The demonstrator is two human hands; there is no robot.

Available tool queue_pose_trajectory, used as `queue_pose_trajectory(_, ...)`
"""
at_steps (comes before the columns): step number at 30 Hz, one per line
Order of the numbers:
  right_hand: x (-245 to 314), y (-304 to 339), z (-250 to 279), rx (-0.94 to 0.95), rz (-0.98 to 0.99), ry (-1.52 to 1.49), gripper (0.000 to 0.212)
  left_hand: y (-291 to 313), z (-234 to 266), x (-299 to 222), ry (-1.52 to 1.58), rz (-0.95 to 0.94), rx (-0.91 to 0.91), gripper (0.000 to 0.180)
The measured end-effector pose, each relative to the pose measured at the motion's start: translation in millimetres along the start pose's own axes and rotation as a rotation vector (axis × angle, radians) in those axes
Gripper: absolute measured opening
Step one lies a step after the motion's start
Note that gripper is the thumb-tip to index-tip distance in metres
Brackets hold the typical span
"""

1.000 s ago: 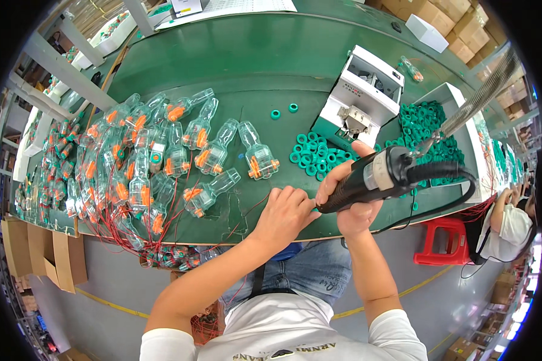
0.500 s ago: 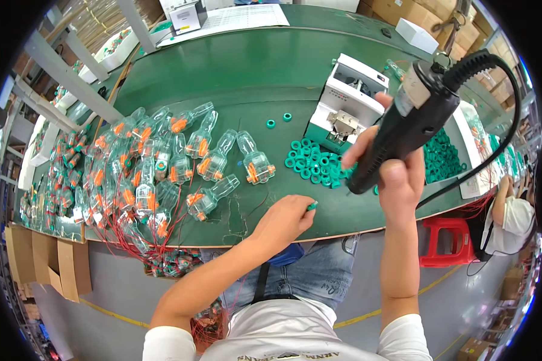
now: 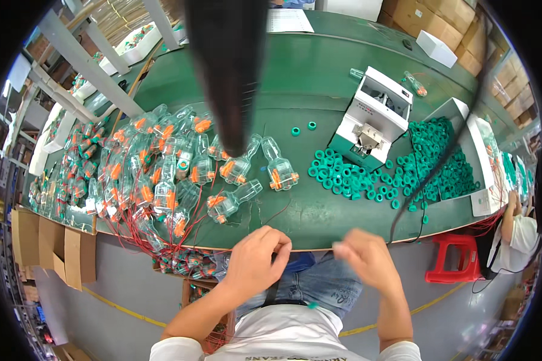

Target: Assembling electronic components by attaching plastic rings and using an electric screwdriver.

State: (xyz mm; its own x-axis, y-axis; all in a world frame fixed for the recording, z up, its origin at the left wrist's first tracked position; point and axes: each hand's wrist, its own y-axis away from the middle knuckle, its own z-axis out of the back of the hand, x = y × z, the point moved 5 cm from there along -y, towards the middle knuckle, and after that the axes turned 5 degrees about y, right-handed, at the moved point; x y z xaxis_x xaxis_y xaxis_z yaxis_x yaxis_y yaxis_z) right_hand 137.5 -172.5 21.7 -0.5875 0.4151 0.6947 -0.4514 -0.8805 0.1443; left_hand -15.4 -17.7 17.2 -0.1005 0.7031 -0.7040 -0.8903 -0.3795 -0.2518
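Observation:
At the table's front edge, my left hand (image 3: pixel 256 260) is closed, its fingers curled and the thumb near them; what it may hold is hidden. A thin red wire lies on the table just beyond it. My right hand (image 3: pixel 367 260) is over my lap by the same edge, bent and smeared by motion, apart from any tool. A black handheld power tool (image 3: pixel 227 66) hangs close and blurred at the top, covering part of the table. Over my lap is a small blurred green piece (image 3: pixel 312 305). Green rings (image 3: pixel 343 177) are heaped beyond my right hand.
Clear bottle-shaped housings with orange parts (image 3: pixel 165 192) and red wires crowd the left. A white-and-green machine (image 3: pixel 370 117) stands right of centre. A white tray (image 3: pixel 485 201) with green rings is beside it. A dark cord (image 3: pixel 442 159) crosses the right. A red stool (image 3: pixel 454 259) stands below.
My right hand has let go of the power tool and come down to the table edge. The tool now hangs further left. My left hand has drawn back; the green piece no longer shows at its fingertips.

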Motion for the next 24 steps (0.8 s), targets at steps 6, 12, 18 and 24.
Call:
queue_pose_trajectory(6,45,-116,-53,-0.397,-0.036,0.457,0.075,9,-12,-19,0.440,0.104,-0.103,0.015)
queue_pose_trajectory(12,8,-98,-60,-0.376,0.011,0.121,0.022,22,10,24,0.400,0.257,-0.265,0.019)
queue_pose_trajectory(18,20,-6,-88,0.184,-0.193,-0.798,0.015,32,-38,53,1.176,0.459,0.135,0.046)
queue_pose_trajectory(24,43,20,-112,0.418,0.145,-0.286,0.013,37,-34,35,1.499,0.668,-0.104,0.053)
